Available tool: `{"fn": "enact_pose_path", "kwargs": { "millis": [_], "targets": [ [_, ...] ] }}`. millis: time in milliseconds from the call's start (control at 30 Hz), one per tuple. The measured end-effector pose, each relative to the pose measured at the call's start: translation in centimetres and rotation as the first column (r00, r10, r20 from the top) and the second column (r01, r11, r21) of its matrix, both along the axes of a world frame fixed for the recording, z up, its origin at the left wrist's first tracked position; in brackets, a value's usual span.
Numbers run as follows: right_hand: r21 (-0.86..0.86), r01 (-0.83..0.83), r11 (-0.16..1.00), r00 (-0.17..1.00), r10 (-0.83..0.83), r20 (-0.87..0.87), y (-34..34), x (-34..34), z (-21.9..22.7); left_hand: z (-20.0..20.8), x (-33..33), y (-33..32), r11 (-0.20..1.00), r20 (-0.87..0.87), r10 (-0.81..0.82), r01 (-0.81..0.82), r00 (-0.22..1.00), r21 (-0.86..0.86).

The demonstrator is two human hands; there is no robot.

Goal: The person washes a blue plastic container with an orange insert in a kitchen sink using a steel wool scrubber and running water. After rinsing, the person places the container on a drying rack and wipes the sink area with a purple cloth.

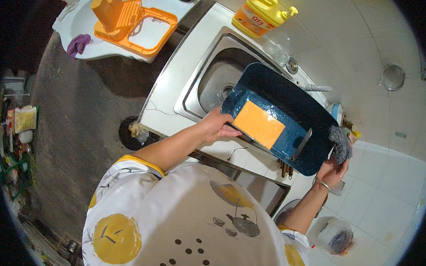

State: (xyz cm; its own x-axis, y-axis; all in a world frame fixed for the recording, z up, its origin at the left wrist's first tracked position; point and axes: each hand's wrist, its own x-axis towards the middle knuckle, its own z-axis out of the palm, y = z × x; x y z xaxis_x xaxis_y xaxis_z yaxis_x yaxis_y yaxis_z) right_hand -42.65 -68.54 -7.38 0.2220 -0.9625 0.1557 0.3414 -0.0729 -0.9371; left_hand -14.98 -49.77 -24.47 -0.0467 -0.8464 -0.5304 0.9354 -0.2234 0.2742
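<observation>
A long dark blue plastic tub (pixel 293 96) is tilted over the near side of the sink, its open side facing me. A flat orange rectangle (pixel 259 124) lies against the tub's wet inside; whether it is a label or a loose sheet, I cannot tell. My left hand (pixel 218 126) grips the tub's near left edge, thumb on the rim. At the far right end, my right hand (pixel 334 172) is closed around a fuzzy grey scrubber (pixel 341 144), pressed to the tub's outside. Part of that hand is hidden behind the scrubber.
Under the tub is a metal sink (pixel 215 76) set in a white counter (pixel 169 93), with a tap (pixel 318 88) behind. A yellow jug (pixel 259 14) stands at its far end. Orange plastic racks (pixel 153 33) and a purple cloth (pixel 79 45) lie on a white table.
</observation>
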Motion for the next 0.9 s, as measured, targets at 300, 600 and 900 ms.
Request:
{"fn": "enact_pose_path", "kwargs": {
  "millis": [300,600,900],
  "targets": [
    [0.061,0.122,0.991,0.991,-0.118,-0.062,-0.5,-1.8,-0.5,-2.0,-1.0,-0.6,0.997,0.035,-0.075,0.076,0.997,-0.02],
    [0.182,-0.039,0.983,0.999,0.043,-0.015,-1.5,-2.8,-2.4,-3.4,-1.0,-0.5,0.998,-0.002,0.032,-0.032,0.999,-0.063],
    [-0.202,0.34,0.918,0.668,-0.387,-0.635,-2.6,-4.4,-5.6,-4.1,0.3,-2.3,0.997,0.099,-0.076,0.075,0.992,0.011]
  ]
}}
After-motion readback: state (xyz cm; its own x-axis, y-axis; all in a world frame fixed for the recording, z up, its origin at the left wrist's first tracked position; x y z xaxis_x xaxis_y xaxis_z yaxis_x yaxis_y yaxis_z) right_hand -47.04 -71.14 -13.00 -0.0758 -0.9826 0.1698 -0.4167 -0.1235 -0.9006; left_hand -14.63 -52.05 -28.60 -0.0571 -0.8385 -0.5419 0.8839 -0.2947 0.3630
